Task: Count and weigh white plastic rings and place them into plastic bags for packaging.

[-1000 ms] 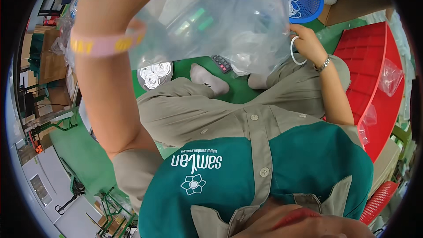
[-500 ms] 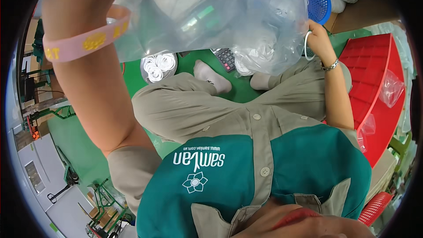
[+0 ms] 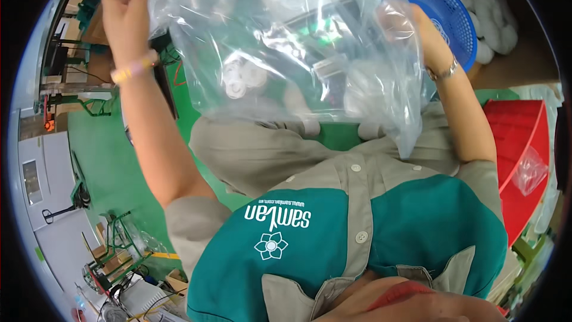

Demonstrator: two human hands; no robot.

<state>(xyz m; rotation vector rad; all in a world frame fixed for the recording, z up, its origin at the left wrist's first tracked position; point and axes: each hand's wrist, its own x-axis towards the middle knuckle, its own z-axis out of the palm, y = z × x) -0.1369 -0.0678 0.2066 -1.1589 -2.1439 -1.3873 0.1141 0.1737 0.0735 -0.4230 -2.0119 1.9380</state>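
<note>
The clear bag (image 3: pixel 280 53) stretches crosswise, right of the left hand (image 3: pixel 127 15) (fingers loosely parted), overlapping the nearer right hand (image 3: pixel 422 30), whose pinch I cannot tell.

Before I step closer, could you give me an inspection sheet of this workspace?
Surface: smooth green floor.
Job's things: large crumpled clear plastic bag; white coiled bundles show through it.
Clutter: round blue plastic basket; red plastic container with a small clear plastic pouch against it.
Hands: bare left hand beside the bag; bare right hand partly veiled by its film; both grips unclear.
Cables: thin red cord-like strand.
Surroundings: pale panels at left; rounded white bundles at upper right.
</note>
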